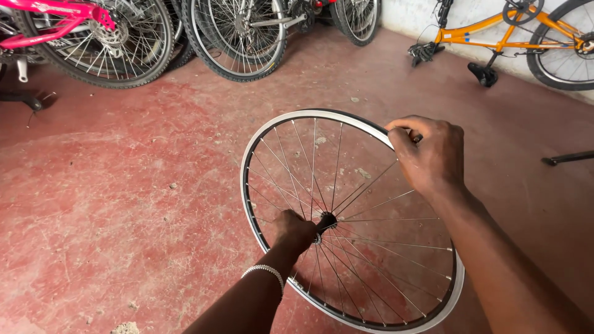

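A bare bicycle wheel [260,142] with a silver rim, thin spokes and no tyre is held tilted above the red floor. My left hand [294,230], a beaded bracelet on its wrist, is closed around the hub [327,221] at the wheel's centre. My right hand [427,151] grips the upper right part of the rim, fingers curled over its edge.
Several bicycles stand along the back: a pink one [55,18] at top left, dark wheels [238,37] in the middle, an orange one [513,34] at top right by the wall. A dark bar [566,158] lies on the floor at right. Small debris dots the red floor [124,198].
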